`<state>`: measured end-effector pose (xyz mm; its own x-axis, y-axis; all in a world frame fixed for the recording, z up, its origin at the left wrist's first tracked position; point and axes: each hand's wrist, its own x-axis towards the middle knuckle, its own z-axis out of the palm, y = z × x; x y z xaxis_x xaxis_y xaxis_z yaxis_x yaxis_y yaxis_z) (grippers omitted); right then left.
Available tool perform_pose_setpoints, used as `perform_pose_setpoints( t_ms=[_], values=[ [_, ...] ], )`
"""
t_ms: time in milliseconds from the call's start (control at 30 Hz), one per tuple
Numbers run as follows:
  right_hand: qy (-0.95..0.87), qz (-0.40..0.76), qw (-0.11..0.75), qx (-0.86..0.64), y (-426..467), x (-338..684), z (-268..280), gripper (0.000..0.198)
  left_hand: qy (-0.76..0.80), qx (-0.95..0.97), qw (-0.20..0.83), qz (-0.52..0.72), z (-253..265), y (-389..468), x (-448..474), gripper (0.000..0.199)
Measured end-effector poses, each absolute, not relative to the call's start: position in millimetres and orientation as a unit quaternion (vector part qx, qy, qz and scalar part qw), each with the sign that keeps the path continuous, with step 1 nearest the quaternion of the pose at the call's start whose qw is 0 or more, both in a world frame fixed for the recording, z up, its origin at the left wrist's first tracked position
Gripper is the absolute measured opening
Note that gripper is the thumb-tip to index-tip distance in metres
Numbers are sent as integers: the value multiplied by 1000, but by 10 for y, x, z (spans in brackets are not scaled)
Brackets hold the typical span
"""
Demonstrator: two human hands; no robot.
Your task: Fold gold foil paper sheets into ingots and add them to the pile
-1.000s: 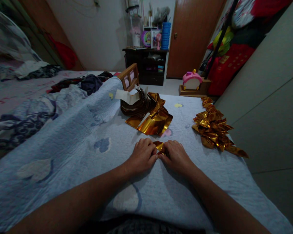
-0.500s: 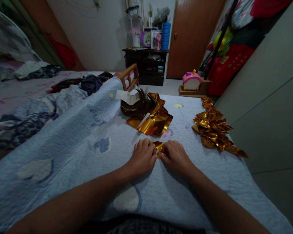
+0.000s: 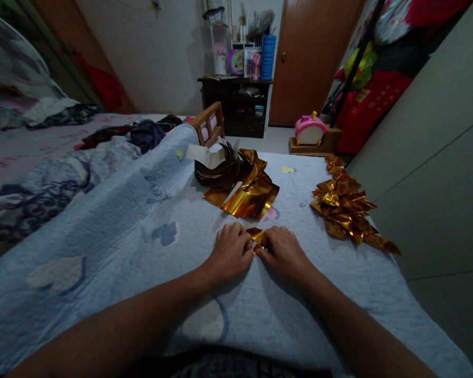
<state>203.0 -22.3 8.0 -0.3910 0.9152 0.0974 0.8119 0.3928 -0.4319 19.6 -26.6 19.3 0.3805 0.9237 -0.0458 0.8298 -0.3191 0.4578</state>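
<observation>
Between my two hands, low over the bed, is a small piece of gold foil paper (image 3: 256, 234). My left hand (image 3: 232, 249) has its fingers curled on the foil's left side. On the other side my right hand (image 3: 283, 249) pinches it, thumb and fingers together. Most of the piece is hidden under the fingers. Just beyond my hands lies a loose stack of gold foil sheets (image 3: 250, 194), dark brown and white on their reverse. To the right rests a heap of folded gold foil pieces (image 3: 342, 202).
A light blue quilt (image 3: 134, 283) with heart shapes covers the bed. A wooden rail (image 3: 208, 126) stands behind the foil stack. A pink toy clock (image 3: 310, 130) sits past the far edge. Crumpled clothes (image 3: 145, 136) lie at left, and a pale cabinet (image 3: 441, 173) borders the right.
Hardly anything differs. The fingers shift very slightly on the foil, and a little less gold shows between my thumbs.
</observation>
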Motion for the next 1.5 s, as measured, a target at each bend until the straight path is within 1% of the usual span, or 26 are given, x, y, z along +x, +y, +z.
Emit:
perform_pose_setpoints(
  t_ms=[233,533,633,933,1033,1133,1300,1400,1500],
  values=[
    [-819,156,159,-529,-234,2022,85,14,548,806,195,110,186,-289,203,9],
    [-810,105,146,-558,-278,1981,93,17,547,808,199,91,179,-272,182,3],
    [-806,90,139,-569,-287,1990,94,21,542,812,201,83,175,-261,168,4],
    [-802,104,133,-573,-269,2107,90,26,534,814,217,77,191,-261,146,11],
    [-803,132,130,-567,-256,2157,101,22,535,812,219,81,204,-260,151,14],
    [-808,154,132,-554,-240,2202,119,15,548,803,214,96,204,-267,158,21],
    [-815,196,147,-525,-214,2274,157,10,521,810,201,177,133,-262,135,54],
    [-827,209,163,-495,-216,2291,177,12,470,831,214,209,81,-234,103,58],
    [-833,213,161,-484,-232,2273,196,16,420,842,246,231,61,-202,79,59]
  ],
)
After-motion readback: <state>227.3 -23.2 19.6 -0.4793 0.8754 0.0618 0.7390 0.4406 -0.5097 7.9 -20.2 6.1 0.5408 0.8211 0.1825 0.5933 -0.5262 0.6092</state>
